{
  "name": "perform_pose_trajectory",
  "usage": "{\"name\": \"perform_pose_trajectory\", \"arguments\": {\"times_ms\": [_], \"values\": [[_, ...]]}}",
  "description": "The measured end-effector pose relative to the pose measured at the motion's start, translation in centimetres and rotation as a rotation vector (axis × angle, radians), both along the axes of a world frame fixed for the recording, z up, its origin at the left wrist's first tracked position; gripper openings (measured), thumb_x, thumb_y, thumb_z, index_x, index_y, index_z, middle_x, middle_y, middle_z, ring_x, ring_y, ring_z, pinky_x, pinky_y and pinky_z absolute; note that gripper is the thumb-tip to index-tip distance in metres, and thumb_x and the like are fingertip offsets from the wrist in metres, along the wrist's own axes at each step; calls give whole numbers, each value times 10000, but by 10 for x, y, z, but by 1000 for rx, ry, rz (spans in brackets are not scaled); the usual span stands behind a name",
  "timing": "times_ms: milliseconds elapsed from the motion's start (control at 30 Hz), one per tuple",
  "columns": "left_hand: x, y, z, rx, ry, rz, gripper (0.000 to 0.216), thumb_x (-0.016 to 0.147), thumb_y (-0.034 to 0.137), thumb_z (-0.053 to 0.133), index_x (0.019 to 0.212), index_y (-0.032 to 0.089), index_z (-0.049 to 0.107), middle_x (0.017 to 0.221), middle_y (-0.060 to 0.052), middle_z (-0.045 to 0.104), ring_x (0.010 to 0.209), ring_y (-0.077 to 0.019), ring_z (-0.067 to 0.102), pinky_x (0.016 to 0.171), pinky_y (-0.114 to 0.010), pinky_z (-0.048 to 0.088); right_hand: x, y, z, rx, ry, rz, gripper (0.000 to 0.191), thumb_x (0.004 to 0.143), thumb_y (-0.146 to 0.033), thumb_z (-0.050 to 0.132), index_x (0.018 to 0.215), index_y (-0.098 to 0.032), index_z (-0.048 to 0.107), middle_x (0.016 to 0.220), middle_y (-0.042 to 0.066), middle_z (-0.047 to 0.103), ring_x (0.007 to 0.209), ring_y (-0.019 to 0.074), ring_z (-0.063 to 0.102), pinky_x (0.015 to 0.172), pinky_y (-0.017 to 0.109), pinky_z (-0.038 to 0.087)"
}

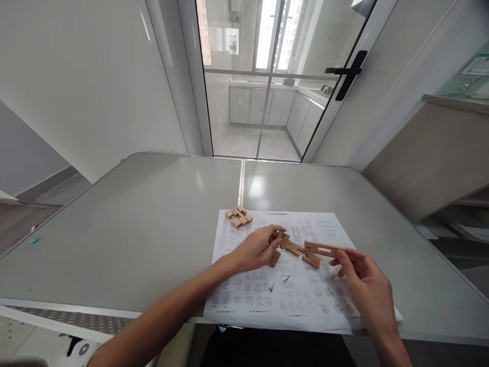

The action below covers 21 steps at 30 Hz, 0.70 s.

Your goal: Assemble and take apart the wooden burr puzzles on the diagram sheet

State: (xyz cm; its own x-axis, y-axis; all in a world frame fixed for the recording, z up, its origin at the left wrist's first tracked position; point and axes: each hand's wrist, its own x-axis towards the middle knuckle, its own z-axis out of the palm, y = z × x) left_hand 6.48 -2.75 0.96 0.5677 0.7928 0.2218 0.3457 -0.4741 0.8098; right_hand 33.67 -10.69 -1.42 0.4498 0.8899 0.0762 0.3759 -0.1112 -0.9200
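Note:
My left hand point(256, 248) is closed on a notched wooden puzzle piece point(293, 247) that lies slanted over a printed instruction sheet point(282, 290). My right hand point(364, 284) pinches the right end of a longer slotted wooden bar point(324, 249) marked with a number. The two pieces meet near the middle, just above the paper. A further short wooden piece point(273, 259) sits under my left fingers. A small assembled cluster of wooden blocks point(239, 216) rests on the sheet's top left corner.
The sheet lies near the front edge of a grey folding table point(153, 229) with a seam down its middle. A glass door with a black handle point(346, 74) stands behind the table. A wooden cabinet point(431, 153) is on the right.

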Motion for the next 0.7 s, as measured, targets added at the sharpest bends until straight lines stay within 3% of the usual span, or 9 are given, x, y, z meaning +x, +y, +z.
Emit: {"name": "perform_pose_trajectory", "arguments": {"times_ms": [133,267,367,467,600,700], "values": [[-1,-1,0,90,85,-109,349,1107,262,427,1400,192,604,1220,-123,720,1087,-248,668,955,-395,538,1,4,-8,-44,34,-20,572,889,-701,719,1109,-173,703,902,95,813,714,234,716,634,331,555],[-3,2,-6,193,179,-177,379,1126,262,399,1422,222,632,1096,-103,718,1016,-239,638,941,-391,519,1,5,-14,-90,26,-1,553,882,-691,716,1109,-187,704,912,91,817,836,265,755,722,342,562],[-4,4,-10,253,201,-200,337,1131,304,441,1296,224,724,1063,-91,727,995,-229,628,939,-376,507,1,5,-16,-93,-63,42,516,926,-656,669,1174,-208,732,921,70,809,908,273,758,816,362,559],[-2,5,-11,333,225,-227,309,1125,342,485,1186,224,764,1039,-75,737,991,-221,628,941,-368,503,0,5,-15,-76,-180,91,500,982,-636,588,1213,-229,764,997,75,807,852,258,730,791,370,553],[0,4,-10,453,300,-201,307,1120,348,492,1141,209,766,1050,-81,703,958,-212,622,916,-363,517,-4,7,-14,14,-315,178,476,1031,-592,526,1242,-238,763,1229,95,772,961,268,720,824,378,559],[0,3,-10,510,338,-179,283,1115,343,502,1129,229,761,1076,-82,666,956,-208,610,915,-362,529,-6,9,-16,26,-396,259,463,1070,-557,475,1255,-241,760,1216,102,754,936,260,725,811,378,561]]}}
